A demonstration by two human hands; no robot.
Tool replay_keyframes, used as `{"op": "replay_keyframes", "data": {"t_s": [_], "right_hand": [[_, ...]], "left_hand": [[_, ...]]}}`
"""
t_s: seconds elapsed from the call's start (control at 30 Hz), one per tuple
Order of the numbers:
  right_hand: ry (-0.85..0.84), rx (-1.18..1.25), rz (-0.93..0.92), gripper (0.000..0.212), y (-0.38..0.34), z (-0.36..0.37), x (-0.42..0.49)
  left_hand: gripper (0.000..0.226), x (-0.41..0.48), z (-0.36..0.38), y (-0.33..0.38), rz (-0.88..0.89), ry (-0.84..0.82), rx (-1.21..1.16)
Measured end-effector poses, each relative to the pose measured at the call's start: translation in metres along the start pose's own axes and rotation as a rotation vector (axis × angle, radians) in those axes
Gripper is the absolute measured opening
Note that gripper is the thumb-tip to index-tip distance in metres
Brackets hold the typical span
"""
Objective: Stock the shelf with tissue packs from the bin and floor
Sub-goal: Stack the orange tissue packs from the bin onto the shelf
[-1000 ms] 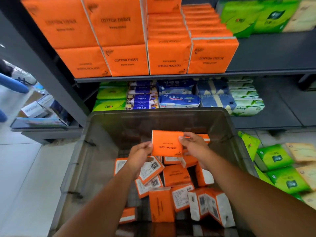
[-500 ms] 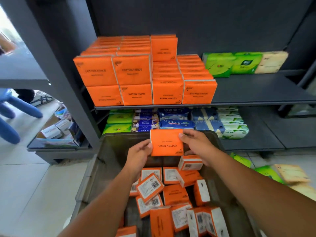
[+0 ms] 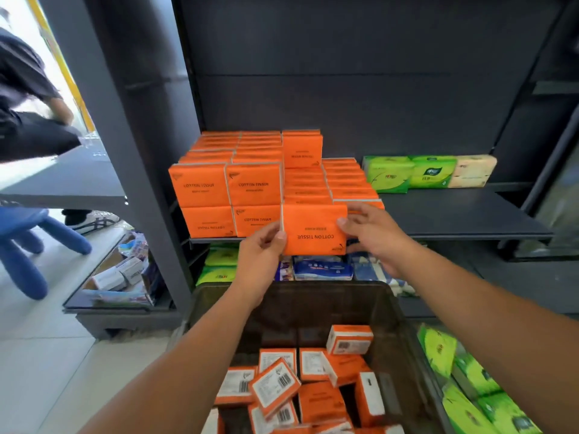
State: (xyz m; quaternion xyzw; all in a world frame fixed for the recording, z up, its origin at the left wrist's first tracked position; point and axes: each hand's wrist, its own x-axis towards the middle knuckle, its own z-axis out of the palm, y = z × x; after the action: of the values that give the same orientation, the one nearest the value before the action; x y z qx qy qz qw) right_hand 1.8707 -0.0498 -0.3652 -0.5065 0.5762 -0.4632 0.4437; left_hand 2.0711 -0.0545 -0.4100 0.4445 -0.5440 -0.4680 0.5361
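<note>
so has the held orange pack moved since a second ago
Yes. The held pack rose from over the bin to the shelf front.

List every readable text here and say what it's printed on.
"COTTON TISSUE", upside down: held orange pack.
"COTTON TISSUE": shelved orange packs.
Too small or blurred: barcode labels on binned packs; print on green packs and blue packs.

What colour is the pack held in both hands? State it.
The pack is orange with dark upside-down lettering; head view shows it best.
</note>
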Motion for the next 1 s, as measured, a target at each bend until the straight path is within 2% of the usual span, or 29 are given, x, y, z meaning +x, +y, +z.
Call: {"op": "replay_keyframes", "data": {"t_s": [0.13,0.2,0.4,0.5,0.6,0.77,1.0], "right_hand": [[0.036,0.015,-0.067,0.037,-0.029,-0.012,0.008],[0.046,0.004,-0.097,0.040,-0.039,-0.017,0.013],[0.093,0.008,-0.173,0.038,-0.056,-0.027,0.034],[0.115,0.022,-0.174,0.038,-0.058,-0.033,0.049],[0.125,0.031,-0.186,0.038,-0.059,-0.035,0.069],[0.165,0.057,-0.193,0.036,-0.055,-0.032,0.107],[0.199,0.059,-0.212,0.038,-0.040,-0.021,0.176]], "left_hand": [[0.021,0.019,0.006,0.026,0.077,0.035,0.079],[0.030,0.026,0.010,0.033,0.119,0.055,0.123],[0.038,0.041,0.033,0.043,0.257,0.100,0.195],[0.031,0.051,0.046,0.044,0.324,0.134,0.258],[0.040,0.062,0.059,0.046,0.385,0.163,0.281],[0.056,0.089,0.075,0.036,0.488,0.156,0.562],[0.063,0.135,0.096,0.018,0.375,0.170,1.009]]}}
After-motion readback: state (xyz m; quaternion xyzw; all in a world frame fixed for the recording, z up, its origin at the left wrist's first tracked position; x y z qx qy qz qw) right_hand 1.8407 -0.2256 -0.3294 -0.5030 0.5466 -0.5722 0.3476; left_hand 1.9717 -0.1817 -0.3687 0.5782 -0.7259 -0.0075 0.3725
